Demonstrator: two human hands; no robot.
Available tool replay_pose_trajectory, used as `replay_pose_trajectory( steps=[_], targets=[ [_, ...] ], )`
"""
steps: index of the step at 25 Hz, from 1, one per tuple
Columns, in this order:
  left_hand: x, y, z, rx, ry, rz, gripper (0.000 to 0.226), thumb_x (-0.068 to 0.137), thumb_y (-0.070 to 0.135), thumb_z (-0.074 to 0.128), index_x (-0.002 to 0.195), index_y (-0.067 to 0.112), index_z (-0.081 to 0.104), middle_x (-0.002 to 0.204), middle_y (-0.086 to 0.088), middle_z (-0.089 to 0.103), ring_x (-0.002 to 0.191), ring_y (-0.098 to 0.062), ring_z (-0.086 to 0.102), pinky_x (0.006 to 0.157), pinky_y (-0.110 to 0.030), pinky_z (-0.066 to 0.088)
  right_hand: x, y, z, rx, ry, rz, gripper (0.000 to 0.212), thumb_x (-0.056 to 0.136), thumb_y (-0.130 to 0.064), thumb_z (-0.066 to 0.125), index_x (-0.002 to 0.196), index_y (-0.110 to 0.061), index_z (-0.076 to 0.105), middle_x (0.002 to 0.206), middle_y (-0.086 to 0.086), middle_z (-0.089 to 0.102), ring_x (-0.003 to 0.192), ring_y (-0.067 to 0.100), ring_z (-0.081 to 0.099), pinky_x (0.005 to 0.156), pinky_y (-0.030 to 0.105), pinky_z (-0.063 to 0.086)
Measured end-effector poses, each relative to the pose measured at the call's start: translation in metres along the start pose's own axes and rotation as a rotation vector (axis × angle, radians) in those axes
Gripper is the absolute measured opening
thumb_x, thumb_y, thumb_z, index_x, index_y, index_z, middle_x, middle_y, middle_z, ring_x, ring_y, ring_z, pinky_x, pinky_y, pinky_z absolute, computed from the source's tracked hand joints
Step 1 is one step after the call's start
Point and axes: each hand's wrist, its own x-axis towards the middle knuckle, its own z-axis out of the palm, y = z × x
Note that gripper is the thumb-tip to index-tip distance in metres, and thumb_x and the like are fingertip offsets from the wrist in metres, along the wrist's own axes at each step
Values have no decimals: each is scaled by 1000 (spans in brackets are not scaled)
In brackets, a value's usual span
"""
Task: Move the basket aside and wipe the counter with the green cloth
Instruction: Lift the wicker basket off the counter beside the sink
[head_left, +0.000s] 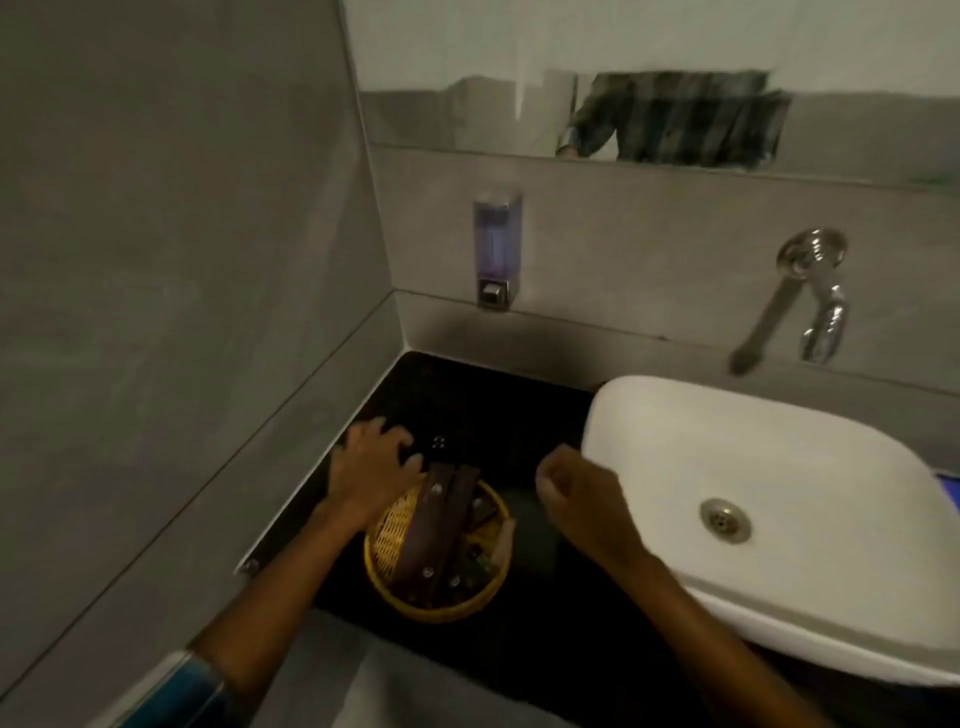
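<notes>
A round yellow woven basket (397, 525) sits on the black counter (467, 395) near its front edge, holding dark brown flat items. My left hand (371, 462) rests at the basket's far left rim, fingers spread onto the counter, gripping nothing that I can see. To the right of the basket, my right hand (576, 496) hovers with fingers loosely curled and empty, close to the sink's left edge. No green cloth shows in the head view.
A white basin (769, 467) fills the counter's right side. A chrome tap (818, 301) and a soap dispenser (496, 249) hang on the grey back wall. A grey wall bounds the counter on the left. A mirror above reflects a person's checked shirt.
</notes>
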Motion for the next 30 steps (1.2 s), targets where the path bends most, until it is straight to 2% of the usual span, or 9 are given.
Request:
replay_pose_trajectory(
  steps=[2,4,7,10,12,19,22,26,30],
  targets=[
    [-14,-44,14,-52,-152,-90,33,87,53,49,111,33,58,117,-7,64,103,-24,61,84,-40,51,-11,7,40,13,-209,179,16,84,-37,59,95,-29,53,79,-4,66,73,20,65,62,29,44],
    [-31,-71,31,-153,-273,-150,36,93,46,49,126,31,53,117,-9,67,101,-28,64,82,-38,52,-26,12,73,90,-352,294,41,85,-35,62,119,-19,45,94,3,67,84,26,66,69,31,48],
    [-35,-69,43,-383,-231,-173,42,97,34,50,138,28,46,121,-11,66,111,-33,62,87,-37,49,-31,13,96,197,-238,331,40,87,-21,64,121,-15,45,85,0,66,78,23,70,69,36,56],
    [-50,-58,41,-485,-220,-207,44,95,39,53,136,26,49,100,-2,65,98,-25,65,79,-30,47,-47,19,89,254,-142,411,38,82,-16,68,116,-22,53,77,-7,66,70,11,68,58,13,52],
    [-68,-48,43,-502,-260,-194,51,89,25,65,137,19,49,107,-8,67,95,-24,64,82,-34,50,-68,29,69,257,-117,451,49,76,-15,73,118,-30,53,77,-17,63,66,-2,62,55,4,47],
    [-146,11,86,-607,-417,-149,56,84,20,70,135,28,49,98,15,60,81,0,58,68,-21,47,-149,75,-15,223,-33,547,41,77,-11,78,99,-31,50,82,-4,69,70,0,69,54,12,54],
    [-159,37,95,-626,-397,-200,54,85,19,69,135,23,48,93,19,58,79,3,57,65,-19,47,-159,91,-22,220,-75,577,36,78,-15,77,95,-29,48,86,-2,69,71,0,68,57,11,53],
    [-167,82,85,-355,-140,-219,56,85,31,68,136,22,45,126,-10,57,106,-24,58,86,-44,52,-164,116,-63,231,-187,501,31,74,-30,81,93,-25,57,78,-7,67,69,-1,64,58,8,50],
    [-170,189,88,-309,108,116,43,88,33,63,129,28,48,125,1,57,113,-16,53,92,-38,47,-182,178,-157,82,-45,539,18,73,-30,81,72,-23,65,65,-4,68,61,7,64,60,10,46]
  ],
)
